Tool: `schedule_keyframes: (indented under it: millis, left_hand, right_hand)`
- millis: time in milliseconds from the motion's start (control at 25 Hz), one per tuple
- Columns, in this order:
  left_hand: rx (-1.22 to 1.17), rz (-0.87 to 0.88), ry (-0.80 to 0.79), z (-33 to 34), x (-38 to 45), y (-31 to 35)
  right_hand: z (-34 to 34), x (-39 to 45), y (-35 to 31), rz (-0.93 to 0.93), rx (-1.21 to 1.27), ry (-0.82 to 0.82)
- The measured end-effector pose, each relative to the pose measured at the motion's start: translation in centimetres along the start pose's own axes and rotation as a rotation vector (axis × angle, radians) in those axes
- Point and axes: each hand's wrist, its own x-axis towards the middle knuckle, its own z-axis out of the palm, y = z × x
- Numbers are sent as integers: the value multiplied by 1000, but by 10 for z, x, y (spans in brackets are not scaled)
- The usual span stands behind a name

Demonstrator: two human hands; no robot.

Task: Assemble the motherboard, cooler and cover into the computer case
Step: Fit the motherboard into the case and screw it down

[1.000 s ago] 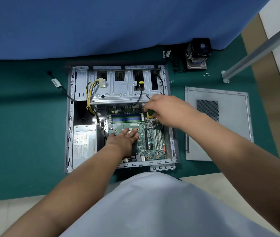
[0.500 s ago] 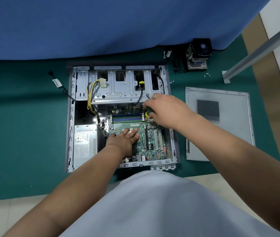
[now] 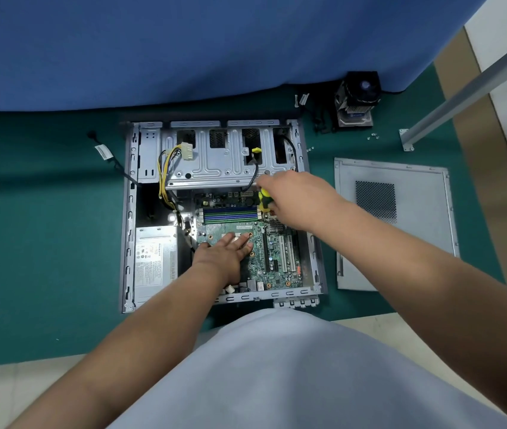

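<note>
Motherboard (image 3: 272, 257): green board lying flat inside the open computer case (image 3: 128, 218), filling the near-right part of the bay, blue memory slots running across its far end.
Case: on its side on the green mat (image 3: 45, 243), open face up, drive cage (image 3: 224, 162) at the far end, power supply (image 3: 152, 258) in the near-left corner.
Left hand (image 3: 219, 253): palm down on the board, fingers straight and a little spread, tips pressing near the copper-ringed mounting holes around the processor area.
Right hand (image 3: 295, 198): reaching in over the case's right wall, fingers curled tight round a screwdriver (image 3: 265, 201) with a yellow and black handle; the tip is hidden, so where it lands on the board I cannot tell.
Cooler (image 3: 356, 99): black fan on its heatsink, out on the mat beyond the case's far-right corner, against the blue cloth (image 3: 184, 48), well apart from the board.
Cover (image 3: 394, 224): grey side panel with a mesh vent, flat on the mat just right of the case, beside the right forearm.
Loose screws (image 3: 372, 137): a small cluster on the mat between cooler and cover.
Cables: a yellow and black bundle with a white plug (image 3: 187, 152) draped over the drive cage.
</note>
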Motion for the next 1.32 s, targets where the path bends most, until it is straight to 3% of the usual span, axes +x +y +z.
schedule_keyframes:
  millis: [120, 200, 440, 520, 720, 960, 1160, 1240, 1320]
  left_hand:
    - [-6, -7, -4, 0, 0, 0]
    - [-4, -6, 3, 0, 0, 1]
    - [-3, -3, 9, 1, 0, -1]
    - [-5, -2, 11, 1, 0, 0]
    - [0, -4, 3, 0, 1, 0]
    - [-3, 3, 12, 1, 1, 0]
    - [2, -3, 12, 2, 2, 0]
    - [2, -2, 18, 2, 2, -1]
    - [-6, 0, 25, 3, 3, -1]
  right_hand:
    - [10, 2, -11, 241, -66, 44]
    - [14, 2, -11, 304, -46, 41]
    - [4, -6, 4, -91, 48, -3]
    - [3, -5, 6, -56, 0, 1]
    - [8, 3, -4, 233, -119, 13]
    - [3, -3, 14, -99, 28, -70]
    - [11, -1, 0, 255, -105, 48]
    - [13, -1, 6, 211, -68, 37]
    - [10, -5, 12, 49, -3, -24]
